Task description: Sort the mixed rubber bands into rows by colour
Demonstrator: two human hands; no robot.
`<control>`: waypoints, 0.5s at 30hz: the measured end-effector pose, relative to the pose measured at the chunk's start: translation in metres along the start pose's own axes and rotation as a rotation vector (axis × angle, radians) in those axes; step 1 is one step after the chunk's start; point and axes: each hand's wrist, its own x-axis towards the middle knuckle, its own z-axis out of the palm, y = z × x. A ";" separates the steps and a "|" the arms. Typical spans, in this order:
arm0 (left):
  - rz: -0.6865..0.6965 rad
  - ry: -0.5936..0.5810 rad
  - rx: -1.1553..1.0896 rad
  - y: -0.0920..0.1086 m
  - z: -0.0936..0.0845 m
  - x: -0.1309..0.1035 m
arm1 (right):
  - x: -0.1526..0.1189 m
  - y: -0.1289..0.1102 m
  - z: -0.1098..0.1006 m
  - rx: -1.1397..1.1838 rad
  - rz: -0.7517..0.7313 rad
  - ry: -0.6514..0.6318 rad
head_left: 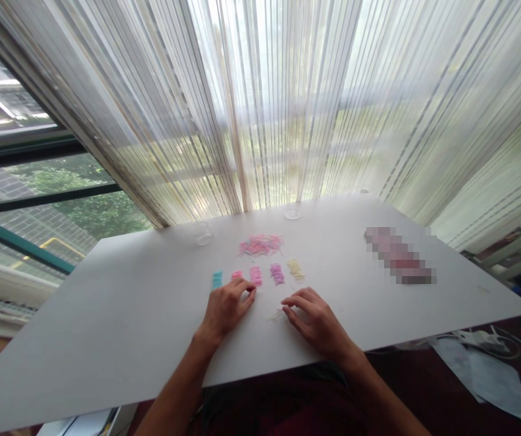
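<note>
My left hand [229, 304] is over the white table, its thumb and index finger closed in a pinch; anything between the tips is too small to make out. It partly covers a small pink-red group [237, 275] of thin pieces. My right hand [313, 313] hovers with fingers curled and a narrow gap between thumb and index tips. Beside them lie a few whitish slivers [276, 315]. Along the row are a turquoise group [217, 279], a pink group [255, 276], a purple group [277, 274] and a pale yellow group [295, 270]. Behind it spreads a mixed multicoloured pile [261, 244].
Two clear, shallow containers, one at back left [203, 234] and another at back centre [293, 214], stand on the white table [119, 315]. A blurred-out pinkish object [399, 255] lies at right. String curtains [282, 121] hang behind; cables and plastic bags [487, 369] are below right.
</note>
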 end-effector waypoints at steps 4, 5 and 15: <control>-0.014 -0.013 0.055 0.001 0.006 -0.001 | 0.000 0.000 -0.001 0.002 0.005 -0.015; -0.022 -0.013 0.065 0.002 0.007 -0.001 | 0.000 0.000 -0.001 0.003 0.009 -0.017; -0.076 0.012 0.052 0.003 0.005 -0.002 | 0.001 -0.001 -0.001 -0.028 0.023 0.007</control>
